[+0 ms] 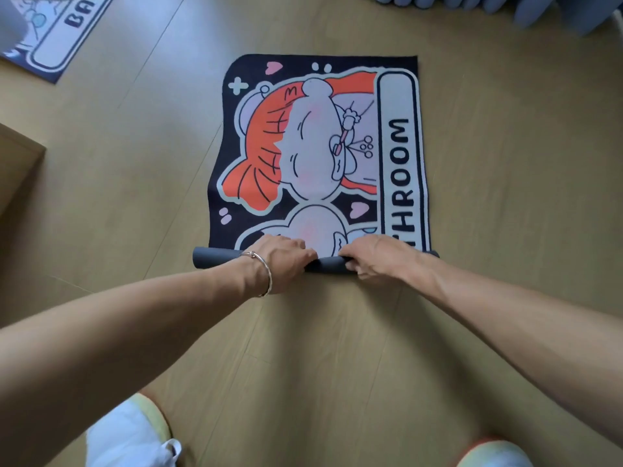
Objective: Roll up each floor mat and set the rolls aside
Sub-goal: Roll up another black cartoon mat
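Pale wood-plank flooring (135, 163) fills the room underfoot. In the middle of it lies the floor mat (317, 146), dark with a cartoon figure with orange hair, small hearts, and a white banner along its right side where the letters "THROOM" show. Most of it is flat on the boards. Its near end is wound into a tight roll (215, 261), grey backing outward, lying crosswise just in front of the person.

A second mat (64, 32) with the same dark border and a white banner lies flat at the far left corner, well apart from the first and partly cut off. Pale blue padded shapes (505, 5) sit along the far right edge; I cannot tell what they are. A tan panel (17, 170) juts in from the left.

Both bare forearms reach forward and down. The left hand (283, 256) is clamped over the roll left of centre, fingers curled onto the mat's printed face. The right hand (377, 257) grasps the roll just beside it, fingers curled round it. A short stretch of grey roll shows between the two hands.

White shoes with yellow-orange trim stand at the near edge, the left shoe (131, 433) and the right shoe (495, 455). A thin silver bracelet (266, 274) circles the left wrist.
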`<state>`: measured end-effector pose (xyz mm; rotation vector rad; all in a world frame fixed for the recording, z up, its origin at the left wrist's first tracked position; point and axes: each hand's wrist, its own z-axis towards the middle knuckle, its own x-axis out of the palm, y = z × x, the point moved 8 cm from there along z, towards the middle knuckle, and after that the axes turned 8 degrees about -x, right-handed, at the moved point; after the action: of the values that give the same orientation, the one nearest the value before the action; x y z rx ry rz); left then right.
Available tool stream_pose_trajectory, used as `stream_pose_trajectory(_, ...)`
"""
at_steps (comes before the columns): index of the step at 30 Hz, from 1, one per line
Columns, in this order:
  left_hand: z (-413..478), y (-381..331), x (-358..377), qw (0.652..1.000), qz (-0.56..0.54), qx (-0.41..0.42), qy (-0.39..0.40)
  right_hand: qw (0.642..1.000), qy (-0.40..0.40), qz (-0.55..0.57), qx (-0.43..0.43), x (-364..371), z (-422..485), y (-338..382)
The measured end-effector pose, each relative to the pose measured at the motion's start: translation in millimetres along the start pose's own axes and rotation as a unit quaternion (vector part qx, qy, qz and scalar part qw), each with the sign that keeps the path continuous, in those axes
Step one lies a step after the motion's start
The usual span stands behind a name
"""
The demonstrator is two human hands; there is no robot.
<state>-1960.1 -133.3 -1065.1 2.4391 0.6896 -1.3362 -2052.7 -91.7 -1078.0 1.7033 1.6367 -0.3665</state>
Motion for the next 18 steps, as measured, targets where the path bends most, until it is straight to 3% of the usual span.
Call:
stream_pose_trajectory(2,-3,-3,1,1.0,-0.004,0.022,0.017,1.0,0.004,0.003,-0.004,8,-5,5)
stream_pose_trajectory(7,1,-3,0,0.998,-0.021,0.042,0.032,0.993,-0.115,-0.036,-0.018,7,-22,10)
stream_pose_trajectory(12,-2,-13,9,0.996,-0.03,0.056,0.059,0.991,-0.125,-0.032,-0.027,12,-23,16)
stream_pose_trajectory(18,-14,-6,3,0.999,-0.02,0.039,-0.026,0.992,-0.128,-0.005,-0.011,8,-19,11)
